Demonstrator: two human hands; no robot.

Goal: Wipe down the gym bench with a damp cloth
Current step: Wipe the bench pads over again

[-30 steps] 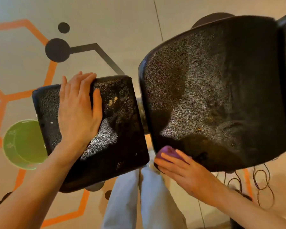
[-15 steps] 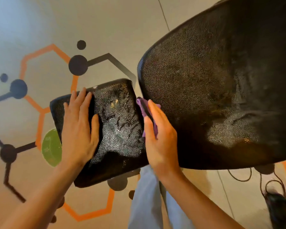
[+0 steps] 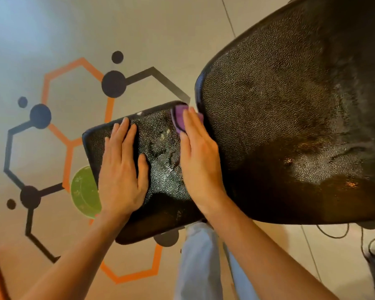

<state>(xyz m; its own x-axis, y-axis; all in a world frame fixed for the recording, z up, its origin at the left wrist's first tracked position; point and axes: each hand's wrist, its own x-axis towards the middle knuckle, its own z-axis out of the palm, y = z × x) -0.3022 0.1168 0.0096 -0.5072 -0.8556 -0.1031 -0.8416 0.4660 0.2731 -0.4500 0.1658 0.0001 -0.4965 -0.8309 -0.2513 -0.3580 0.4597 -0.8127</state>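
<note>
A: Right, wiping the bench, small seat pad (image 3: 160,169) in hand. Right hand (image 3: 200,161) flat, fingers straight and together, pressing purple cloth (image 3: 179,118) onto far right edge of that pad, just beside the gap to the big back pad (image 3: 290,126). Not gripping, just pressing.

B: Left hand?

A: Left hand (image 3: 121,169) spread flat on left half of seat pad, fingers straight, holding nothing, bracing only.

B: Cloth position?

A: Mostly hidden under right fingers, purple showing past the fingertips at the far corner. Touching seat pad; touching back pad edge too, probably, cannot tell for sure.

B: Progress?

A: Roughly midway by guess. Wet streaks and pale specks (image 3: 164,135) visible mid seat pad between the hands. Back pad looks shiny in patches, maybe damp already.

B: Tips for the stroke?

A: Keep palm weight even over cloth, pull along right edge far to near, then overlap passes leftward across specks. Shift left hand off to reach covered area. Watch cloth bunching into the gap.

B: Else in view?

A: Green bowl (image 3: 82,191) on floor (image 3: 74,29) left of pad, partly hidden under it. Cables (image 3: 333,232) near right on floor.
</note>
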